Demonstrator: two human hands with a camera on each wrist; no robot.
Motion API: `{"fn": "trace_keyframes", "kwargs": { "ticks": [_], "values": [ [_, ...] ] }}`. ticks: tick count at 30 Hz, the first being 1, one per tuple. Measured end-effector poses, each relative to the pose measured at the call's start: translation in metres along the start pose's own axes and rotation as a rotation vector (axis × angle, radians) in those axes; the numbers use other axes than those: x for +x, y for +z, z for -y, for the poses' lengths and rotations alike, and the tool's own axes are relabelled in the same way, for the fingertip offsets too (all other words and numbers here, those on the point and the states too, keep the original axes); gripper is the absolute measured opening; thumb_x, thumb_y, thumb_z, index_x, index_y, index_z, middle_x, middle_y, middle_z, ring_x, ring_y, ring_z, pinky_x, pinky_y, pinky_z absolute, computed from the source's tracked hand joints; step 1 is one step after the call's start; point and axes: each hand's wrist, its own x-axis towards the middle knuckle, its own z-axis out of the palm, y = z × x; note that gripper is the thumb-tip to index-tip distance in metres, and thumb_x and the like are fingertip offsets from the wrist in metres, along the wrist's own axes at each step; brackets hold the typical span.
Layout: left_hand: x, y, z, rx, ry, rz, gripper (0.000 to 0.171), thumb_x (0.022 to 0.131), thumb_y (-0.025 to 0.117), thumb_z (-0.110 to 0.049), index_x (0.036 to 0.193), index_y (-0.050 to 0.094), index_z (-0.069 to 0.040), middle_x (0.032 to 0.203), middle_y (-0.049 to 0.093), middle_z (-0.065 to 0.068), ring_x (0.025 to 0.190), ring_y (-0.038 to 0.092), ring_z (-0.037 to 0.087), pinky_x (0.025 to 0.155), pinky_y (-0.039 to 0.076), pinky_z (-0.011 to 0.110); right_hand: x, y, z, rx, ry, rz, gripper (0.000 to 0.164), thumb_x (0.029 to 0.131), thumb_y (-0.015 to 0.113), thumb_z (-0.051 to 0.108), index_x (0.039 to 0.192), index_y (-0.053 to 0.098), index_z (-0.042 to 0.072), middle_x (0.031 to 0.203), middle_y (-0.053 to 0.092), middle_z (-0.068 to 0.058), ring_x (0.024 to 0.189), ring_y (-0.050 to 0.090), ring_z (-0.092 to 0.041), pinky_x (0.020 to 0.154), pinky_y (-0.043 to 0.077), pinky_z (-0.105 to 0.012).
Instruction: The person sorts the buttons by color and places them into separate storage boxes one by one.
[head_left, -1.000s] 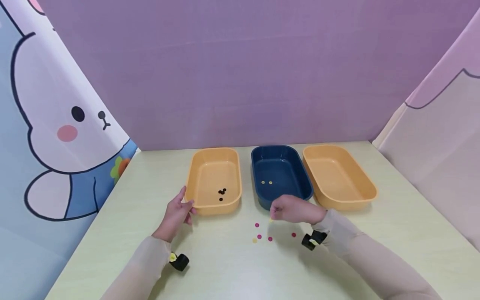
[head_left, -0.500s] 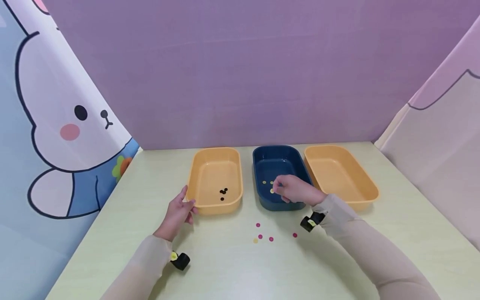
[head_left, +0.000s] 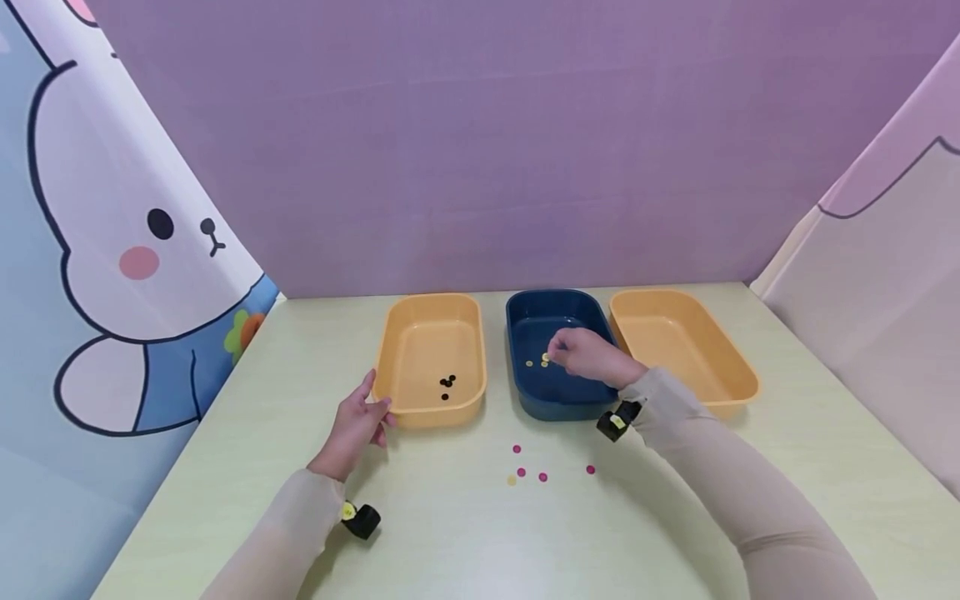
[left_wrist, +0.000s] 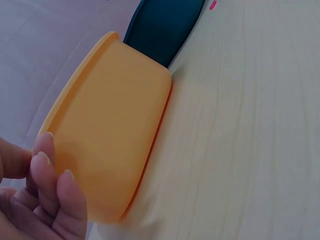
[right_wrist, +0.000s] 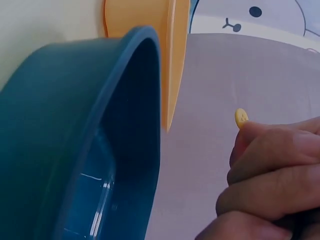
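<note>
My right hand (head_left: 587,355) is over the blue tray (head_left: 558,407), pinching a small yellow button (right_wrist: 241,117) between thumb and fingertips. Below it, a couple of yellow buttons (head_left: 528,363) lie on the blue tray's floor. At the near left corner of the left orange tray (head_left: 431,419), my left hand (head_left: 356,427) grips the rim, fingers against the outer wall in the left wrist view. Several black buttons (head_left: 447,382) sit in that tray. On the table in front of the trays are several dark pink buttons (head_left: 543,477) and one yellow button (head_left: 512,481).
A second orange tray (head_left: 686,350) stands right beside the blue one, under the line of my right forearm. All three trays are in a row on the pale table (head_left: 465,542). A purple backdrop (head_left: 510,150) rises behind them, with printed cloth on both sides.
My right hand has risen from the table in front of the blue tray and moved forward over it, carrying the yellow button. My left hand stays at the orange tray's corner.
</note>
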Motion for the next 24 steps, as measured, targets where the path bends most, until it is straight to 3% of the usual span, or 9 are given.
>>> {"fn": "trace_keyframes", "kwargs": {
  "ticks": [8,15,24],
  "values": [
    [0.0,0.001,-0.001,0.0,-0.002,-0.005,0.065,0.1,0.045,-0.007,0.155,0.009,-0.01,0.066,0.058,-0.001,0.045,0.045,0.009,0.047,0.046,0.022,0.013,-0.005,-0.005,-0.047,-0.016,-0.013,0.014,0.1,0.047,0.005,0.097,0.057,-0.004,0.072,0.046,-0.006,0.057,0.043,-0.017,0.059,0.037,-0.029],
    [0.0,0.002,0.0,0.005,-0.001,-0.001,0.065,0.1,0.045,-0.007,0.154,0.009,-0.009,0.067,0.058,0.0,0.045,0.045,0.01,0.047,0.046,0.022,0.025,-0.011,-0.011,-0.042,0.028,-0.017,0.018,0.101,0.045,0.007,0.102,0.057,-0.007,0.09,0.054,-0.016,0.065,0.046,-0.018,0.068,0.041,-0.031],
    [0.002,0.001,0.0,0.008,-0.002,-0.001,0.065,0.1,0.045,-0.007,0.154,0.009,-0.009,0.066,0.058,-0.001,0.045,0.045,0.01,0.047,0.046,0.022,0.037,-0.019,-0.011,-0.031,0.041,-0.017,0.021,0.102,0.045,0.009,0.105,0.057,-0.008,0.086,0.052,-0.012,0.069,0.047,-0.02,0.068,0.04,-0.03]
  ]
}}
